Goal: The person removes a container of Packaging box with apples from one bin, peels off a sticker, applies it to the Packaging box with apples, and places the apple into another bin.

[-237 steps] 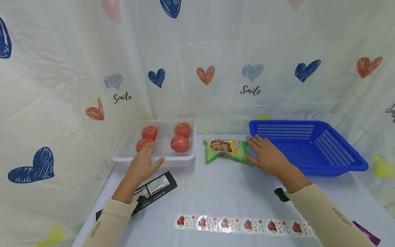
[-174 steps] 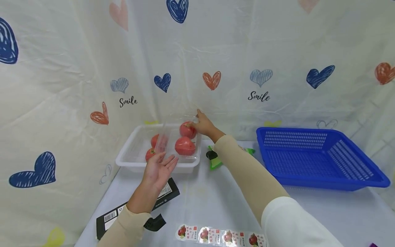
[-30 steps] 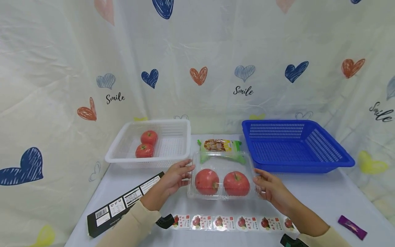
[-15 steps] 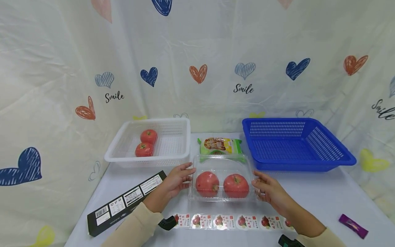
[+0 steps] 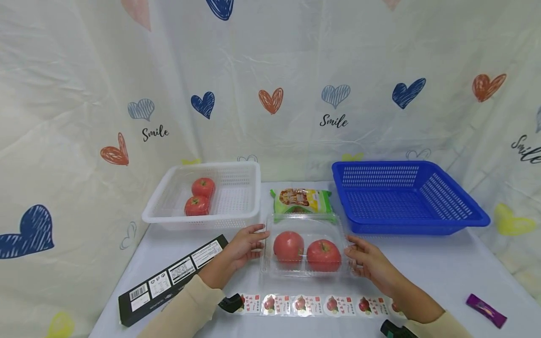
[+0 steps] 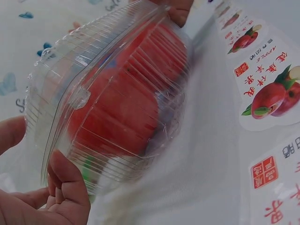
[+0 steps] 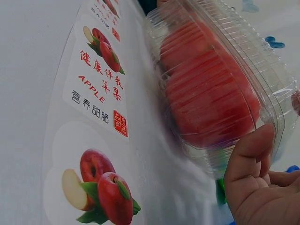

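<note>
In the head view, a clear plastic clamshell box [image 5: 302,226] is held at the middle of the table with its lid down. Inside sit two red apples, the left apple [image 5: 289,247] a little farther back than the right apple [image 5: 323,256]. My left hand [image 5: 242,246] grips the box's left edge and my right hand [image 5: 372,264] grips its right edge. Both wrist views show thumb and fingers pinching the rim of the box [image 6: 79,98]. In the right wrist view the right thumb [image 7: 255,143] presses the near side. A strip of apple stickers [image 5: 310,304] lies just in front.
Behind on the left stands a white basket [image 5: 236,218] containing another clear box with two red apples [image 5: 203,188]. A blue basket [image 5: 412,225] is at the back right. Between them lies a green snack bag [image 5: 302,199]. A long black box [image 5: 171,279] and a purple packet [image 5: 486,311] flank the sides.
The clamshell box came out of the white basket to the table's middle, and both hands now grip it. In the last half second the left apple shifted slightly right and back inside it.
</note>
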Tool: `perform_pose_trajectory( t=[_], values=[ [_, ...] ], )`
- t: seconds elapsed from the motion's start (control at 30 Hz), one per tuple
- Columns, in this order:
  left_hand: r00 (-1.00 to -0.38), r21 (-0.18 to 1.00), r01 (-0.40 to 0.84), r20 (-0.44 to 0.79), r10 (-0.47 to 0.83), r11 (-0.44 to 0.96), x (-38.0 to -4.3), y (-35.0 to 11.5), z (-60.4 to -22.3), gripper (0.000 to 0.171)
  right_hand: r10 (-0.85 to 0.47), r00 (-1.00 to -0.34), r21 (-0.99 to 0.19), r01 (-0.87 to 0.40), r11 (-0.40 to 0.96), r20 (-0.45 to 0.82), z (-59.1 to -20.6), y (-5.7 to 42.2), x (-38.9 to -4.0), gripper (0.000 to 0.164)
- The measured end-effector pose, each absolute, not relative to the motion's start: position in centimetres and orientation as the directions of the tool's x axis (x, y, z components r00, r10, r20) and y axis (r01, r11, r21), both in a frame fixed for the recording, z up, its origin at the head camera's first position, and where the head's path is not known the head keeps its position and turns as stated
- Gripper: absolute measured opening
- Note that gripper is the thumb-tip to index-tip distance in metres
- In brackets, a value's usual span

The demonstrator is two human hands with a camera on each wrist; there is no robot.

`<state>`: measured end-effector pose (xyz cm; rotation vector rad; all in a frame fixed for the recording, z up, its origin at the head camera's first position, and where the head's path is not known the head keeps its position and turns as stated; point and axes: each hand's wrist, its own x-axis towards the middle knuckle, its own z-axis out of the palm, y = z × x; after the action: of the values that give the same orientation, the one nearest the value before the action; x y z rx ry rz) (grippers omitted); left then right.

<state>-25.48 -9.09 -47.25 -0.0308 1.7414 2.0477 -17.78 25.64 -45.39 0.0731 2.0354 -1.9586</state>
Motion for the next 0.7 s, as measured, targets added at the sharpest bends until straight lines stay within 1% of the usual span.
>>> perform_pose_trajectory(
  t=[0.33,0.53,0.7],
  values=[
    [-0.905,0.931,-0.347,-0.302,0.299,-0.111,-25.6,-8.9,-47.3,0.066,-0.173,-0.951,-0.966,0.246,0.076,-0.256,-45.6,25.7,-18.1,0.068],
    [-0.912,0.931,-0.346,-0.305,0.276,-0.114,-25.9,-8.7,-47.5,0.065,-0.166,-0.957,-0.968,0.217,0.129,-0.237,-45.8,25.8,-18.7,0.067],
    [-0.911,0.931,-0.347,-0.307,0.275,-0.114,-26.3,-8.8,-47.5,0.062,-0.168,-0.958,-0.968,0.211,0.138,-0.233,-45.9,25.8,-18.9,0.068]
  ],
)
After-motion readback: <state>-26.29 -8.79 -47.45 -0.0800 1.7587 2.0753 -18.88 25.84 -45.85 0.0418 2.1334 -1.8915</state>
